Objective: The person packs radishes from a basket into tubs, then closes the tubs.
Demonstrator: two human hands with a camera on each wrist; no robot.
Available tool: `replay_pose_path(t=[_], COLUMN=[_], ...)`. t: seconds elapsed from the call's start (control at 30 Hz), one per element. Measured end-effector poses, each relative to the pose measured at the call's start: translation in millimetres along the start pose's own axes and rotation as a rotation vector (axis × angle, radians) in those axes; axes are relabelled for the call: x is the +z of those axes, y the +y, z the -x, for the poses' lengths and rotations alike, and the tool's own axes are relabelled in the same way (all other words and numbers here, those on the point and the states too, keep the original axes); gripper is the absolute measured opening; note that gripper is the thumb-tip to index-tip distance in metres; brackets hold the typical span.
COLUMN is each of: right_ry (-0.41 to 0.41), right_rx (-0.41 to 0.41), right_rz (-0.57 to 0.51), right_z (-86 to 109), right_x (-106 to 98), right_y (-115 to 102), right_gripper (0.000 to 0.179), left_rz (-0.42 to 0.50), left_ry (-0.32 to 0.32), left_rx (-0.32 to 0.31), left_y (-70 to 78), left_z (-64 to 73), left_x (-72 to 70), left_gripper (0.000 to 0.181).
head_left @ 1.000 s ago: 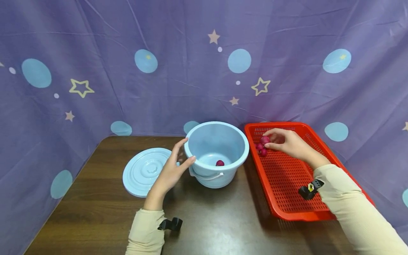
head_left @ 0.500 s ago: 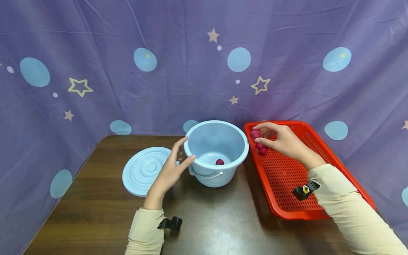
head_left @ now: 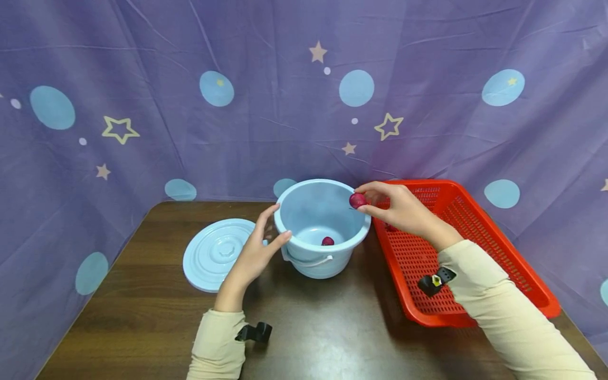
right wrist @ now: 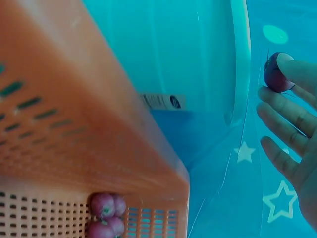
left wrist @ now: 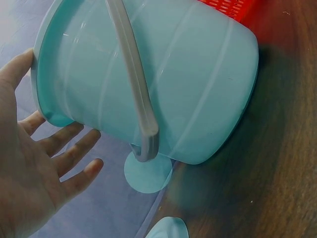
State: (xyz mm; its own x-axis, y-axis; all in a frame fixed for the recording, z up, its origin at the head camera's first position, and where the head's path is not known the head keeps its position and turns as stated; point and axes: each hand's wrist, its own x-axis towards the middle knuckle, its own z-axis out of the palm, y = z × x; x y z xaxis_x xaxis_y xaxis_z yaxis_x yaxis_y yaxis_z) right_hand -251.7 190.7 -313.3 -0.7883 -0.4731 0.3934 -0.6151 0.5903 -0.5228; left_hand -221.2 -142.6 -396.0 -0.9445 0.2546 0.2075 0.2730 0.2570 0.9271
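In the head view my right hand (head_left: 401, 208) pinches a small round red radish (head_left: 358, 200) between thumb and fingertips, at the right rim of the light blue bucket (head_left: 290, 250). Thin root hairs show on that radish (right wrist: 275, 74) in the right wrist view, where the other fingers are spread. Another radish (head_left: 328, 241) lies on the bucket's bottom. My left hand (head_left: 254, 256) touches the bucket's left rim with fairly straight fingers, thumb toward the near side. In the left wrist view the bucket's handle (left wrist: 133, 74) hangs down along its side.
A red plastic basket (head_left: 404, 295) stands right of the bucket; several radishes (right wrist: 103, 206) sit in its corner. The blue lid (head_left: 209, 269) lies flat on the wooden table (head_left: 142, 316), left of the bucket. A purple patterned curtain (head_left: 266, 132) hangs behind.
My right hand has lifted the radish out of the basket and carried it left to the bucket's rim. The left hand and bucket have stayed in place.
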Motion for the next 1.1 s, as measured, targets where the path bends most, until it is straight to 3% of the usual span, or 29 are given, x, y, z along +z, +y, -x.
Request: replay_pose_path(t=[0.67,1.1], right_ry=[-0.198,-0.221], right_rx=[0.002,0.029], right_rz=[0.043,0.070], right_z=[-26.9,-25.7], right_x=[33,45], right_y=[-17,-14], right_gripper=[0.037,0.034], left_rz=[-0.002,0.006], left_ry=[0.001,-0.007], left_rx=[-0.008,-0.013], left_y=[-1.6,0.3], left_z=[-1.4,1.8], left_x=[-2.5,-1.1], left_gripper=[0.066,0.066])
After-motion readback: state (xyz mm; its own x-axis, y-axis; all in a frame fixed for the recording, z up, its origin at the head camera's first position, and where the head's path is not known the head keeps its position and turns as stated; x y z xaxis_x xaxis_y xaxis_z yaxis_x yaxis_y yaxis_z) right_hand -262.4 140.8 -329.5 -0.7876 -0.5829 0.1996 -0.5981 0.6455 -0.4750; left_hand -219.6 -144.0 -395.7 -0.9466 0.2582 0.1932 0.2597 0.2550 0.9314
